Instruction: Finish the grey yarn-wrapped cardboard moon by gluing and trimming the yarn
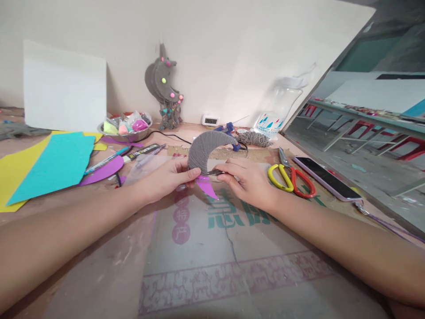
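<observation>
A purple crescent moon, mostly wound with grey yarn (201,148), stands tilted above the table. One bare purple tip (207,188) sticks out at its lower end. My left hand (177,175) grips the crescent near that end, thumb in front and fingers behind. At the crescent's inner edge, my right hand (241,177) pinches a short dark grey bundle, apparently yarn (215,172). Behind the crescent lie a blue glue gun (227,128) and a skein of grey yarn (257,138).
Scissors (290,177) and a phone (327,177) lie to the right. Coloured sheets (55,164), pens (106,161) and a metal bowl of clay packs (142,133) are left. At the back are a finished-looking grey moon ornament (156,79), small clock (210,120) and clear jug (279,104).
</observation>
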`<state>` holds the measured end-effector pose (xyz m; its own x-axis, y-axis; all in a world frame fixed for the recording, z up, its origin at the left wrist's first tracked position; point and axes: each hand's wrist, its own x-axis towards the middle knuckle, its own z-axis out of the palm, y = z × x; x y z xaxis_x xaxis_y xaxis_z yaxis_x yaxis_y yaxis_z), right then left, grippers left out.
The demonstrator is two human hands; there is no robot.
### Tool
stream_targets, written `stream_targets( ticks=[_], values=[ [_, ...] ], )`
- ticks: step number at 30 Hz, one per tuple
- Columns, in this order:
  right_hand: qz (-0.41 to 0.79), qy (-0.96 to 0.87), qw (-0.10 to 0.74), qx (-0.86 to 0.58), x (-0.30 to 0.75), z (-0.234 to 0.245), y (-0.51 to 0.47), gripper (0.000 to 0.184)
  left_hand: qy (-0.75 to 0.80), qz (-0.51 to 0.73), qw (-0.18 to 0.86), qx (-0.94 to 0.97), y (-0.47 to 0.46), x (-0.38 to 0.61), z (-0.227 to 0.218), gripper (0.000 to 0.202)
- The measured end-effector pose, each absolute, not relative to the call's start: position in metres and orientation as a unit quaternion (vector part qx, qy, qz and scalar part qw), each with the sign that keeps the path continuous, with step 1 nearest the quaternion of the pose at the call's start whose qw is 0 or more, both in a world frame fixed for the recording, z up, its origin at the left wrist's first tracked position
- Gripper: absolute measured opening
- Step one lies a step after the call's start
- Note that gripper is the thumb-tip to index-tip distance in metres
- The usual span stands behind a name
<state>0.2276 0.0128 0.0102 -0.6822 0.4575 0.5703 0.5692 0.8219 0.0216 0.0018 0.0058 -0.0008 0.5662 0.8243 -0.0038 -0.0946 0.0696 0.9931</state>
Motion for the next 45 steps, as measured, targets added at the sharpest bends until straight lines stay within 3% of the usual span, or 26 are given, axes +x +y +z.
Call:
stream_targets(
  ticks=[14,25,45],
  values=[
    [-0.113,-0.913,0.266,-0.287,0.2269,0.0096,0.0103,0.021,0.313,0.347,0.646,0.604,0.0051,0.0019,0.0017,0.024],
    [-0.057,-0.899,0.316,-0.298,0.2291,0.0092,0.0113,0.019,0.315,0.341,0.639,0.614,0.0061,0.0016,0.0007,0.024],
    [-0.091,-0.903,0.309,-0.283,0.2283,0.0080,0.0125,0.018,0.338,0.331,0.593,0.652,0.0049,0.0016,0.0046,0.027]
  ],
)
